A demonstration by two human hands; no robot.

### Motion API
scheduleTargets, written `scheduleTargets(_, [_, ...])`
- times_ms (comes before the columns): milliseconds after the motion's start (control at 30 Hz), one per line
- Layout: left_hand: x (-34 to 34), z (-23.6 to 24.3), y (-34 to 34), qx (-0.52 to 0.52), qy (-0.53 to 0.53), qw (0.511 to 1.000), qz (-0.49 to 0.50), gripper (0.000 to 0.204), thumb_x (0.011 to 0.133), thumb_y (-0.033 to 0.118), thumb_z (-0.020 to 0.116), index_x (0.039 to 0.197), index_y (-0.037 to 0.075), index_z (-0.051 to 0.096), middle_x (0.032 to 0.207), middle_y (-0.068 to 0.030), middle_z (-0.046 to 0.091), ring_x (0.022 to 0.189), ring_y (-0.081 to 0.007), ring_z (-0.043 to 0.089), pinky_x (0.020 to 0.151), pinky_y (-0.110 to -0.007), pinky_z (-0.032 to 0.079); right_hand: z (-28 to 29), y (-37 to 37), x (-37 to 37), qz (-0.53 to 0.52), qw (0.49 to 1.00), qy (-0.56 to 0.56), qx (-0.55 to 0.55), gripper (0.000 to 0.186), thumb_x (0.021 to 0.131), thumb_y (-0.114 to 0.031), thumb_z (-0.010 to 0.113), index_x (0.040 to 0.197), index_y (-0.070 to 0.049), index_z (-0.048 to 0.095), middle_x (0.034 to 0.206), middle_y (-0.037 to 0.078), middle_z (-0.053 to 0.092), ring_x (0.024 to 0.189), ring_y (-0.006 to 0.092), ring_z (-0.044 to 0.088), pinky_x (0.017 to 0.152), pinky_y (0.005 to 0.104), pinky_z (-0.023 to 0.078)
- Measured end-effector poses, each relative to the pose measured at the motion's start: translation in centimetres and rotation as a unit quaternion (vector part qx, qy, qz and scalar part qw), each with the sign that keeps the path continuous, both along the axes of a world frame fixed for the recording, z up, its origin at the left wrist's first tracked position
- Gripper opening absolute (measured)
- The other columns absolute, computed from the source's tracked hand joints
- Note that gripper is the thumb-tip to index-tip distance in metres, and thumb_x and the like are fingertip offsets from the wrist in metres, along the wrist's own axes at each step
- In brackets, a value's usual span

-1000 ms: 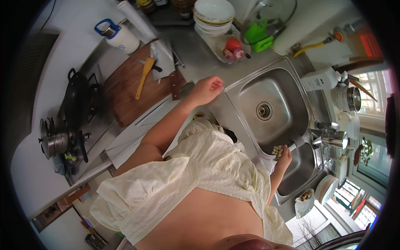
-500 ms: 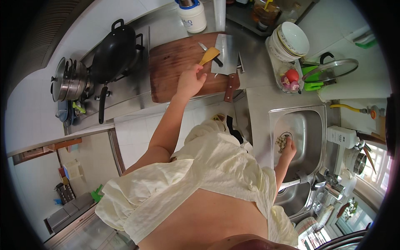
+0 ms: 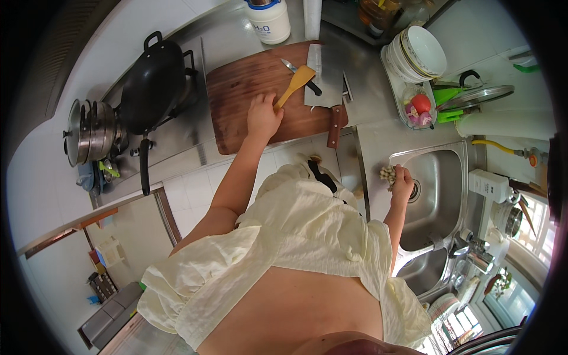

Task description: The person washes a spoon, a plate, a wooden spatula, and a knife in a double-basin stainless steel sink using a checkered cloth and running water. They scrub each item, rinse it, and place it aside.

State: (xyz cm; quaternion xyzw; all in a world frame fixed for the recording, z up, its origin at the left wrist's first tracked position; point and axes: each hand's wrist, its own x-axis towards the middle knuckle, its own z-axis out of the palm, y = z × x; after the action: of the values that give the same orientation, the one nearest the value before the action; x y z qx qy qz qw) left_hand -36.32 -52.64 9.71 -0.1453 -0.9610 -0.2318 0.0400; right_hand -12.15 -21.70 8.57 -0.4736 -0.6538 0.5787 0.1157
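a small pale clump, seemingly mushrooms or the like point(image 3: 387, 174), is held at the left rim of the steel sink point(image 3: 441, 160), probably so that drips fall into the basin; exactly what it is cannot be told. it is pinched in the closed fingers of the right hand point(image 3: 402, 184), whose forearm is raised from the lower edge along the counter edge. on the brown wooden cutting board point(image 3: 248, 89) the left hand point(image 3: 262, 115) is laid, its fingers curled around the handle end of a yellow wooden spatula point(image 3: 294, 84), with the arm stretched well forward. just beside the spatula a cleaver point(image 3: 326, 83) and a small knife point(image 3: 299, 76) are left flat on the board, within reach. a black wok point(image 3: 154, 86) is set on the stove to the left, and stacked bowls point(image 3: 417, 53) are kept behind the sink
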Motion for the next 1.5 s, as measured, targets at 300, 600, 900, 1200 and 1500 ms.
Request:
scheduleTargets(300, [-2.7, -1.3, 2.2, -0.020, 0.000, 0.999, -0.026, 0.033, 0.068, 0.015, 0.064, 0.099, 0.007, 0.057, 0.082, -0.0090, 0.058, 0.076, -0.0248, 0.057, 0.065, -0.037, 0.048, -0.6, -0.9, 1.3, -0.063, 0.998, -0.012, 0.014, 0.025, 0.084, -0.025, 0.057, 0.082, 0.000, 0.062, 0.073, -0.002, 0.056, 0.069, 0.0068, 0.047, 0.065, 0.0217, 0.038])
scheduleTargets(600, [-3.4, 4.5, 3.7, 0.534, -0.549, 0.643, -0.018, 0.023, 0.082, 0.010, 0.048, 0.101, -0.001, 0.057, 0.080, -0.0040, 0.056, 0.071, -0.0106, 0.053, 0.060, -0.025, 0.045, -1.1, -1.4, 2.3, -0.108, 0.993, -0.025, 0.025, 0.027, 0.083, -0.026, 0.057, 0.080, 0.001, 0.062, 0.065, 0.000, 0.055, 0.061, 0.0072, 0.046, 0.057, 0.0229, 0.038])
scheduleTargets(900, [1.0, 6.6, 10.9, 0.390, -0.608, 0.668, -0.177, 0.021, 0.083, 0.010, 0.048, 0.098, 0.001, 0.059, 0.084, -0.0056, 0.058, 0.074, -0.0113, 0.056, 0.063, -0.025, 0.049, -1.2, -1.3, 4.6, -0.151, 0.988, -0.014, 0.033, 0.028, 0.083, -0.027, 0.058, 0.080, 0.000, 0.062, 0.061, -0.002, 0.051, 0.057, 0.0060, 0.043, 0.052, 0.0228, 0.036])
scheduleTargets(1200, [6.1, 5.6, 19.1, 0.187, -0.563, 0.733, -0.333, 0.020, 0.084, 0.011, 0.047, 0.098, 0.002, 0.059, 0.085, -0.0026, 0.060, 0.075, -0.0093, 0.056, 0.064, -0.023, 0.047, 0.5, 0.0, 11.2, -0.255, 0.966, -0.026, 0.007, 0.025, 0.084, -0.025, 0.057, 0.074, -0.003, 0.060, 0.062, -0.005, 0.050, 0.057, 0.0042, 0.041, 0.051, 0.0210, 0.033])
scheduleTargets(1500, [14.3, 2.2, 29.1, 0.172, -0.687, 0.624, -0.331, 0.023, 0.084, 0.010, 0.046, 0.101, -0.001, 0.058, 0.086, -0.0067, 0.060, 0.072, -0.0109, 0.055, 0.062, -0.024, 0.046, -0.2, 7.0, 23.6, -0.401, 0.876, -0.102, 0.247, 0.027, 0.079, -0.028, 0.062, 0.087, -0.001, 0.063, 0.068, 0.007, 0.059, 0.064, 0.0152, 0.053, 0.064, 0.0282, 0.043])
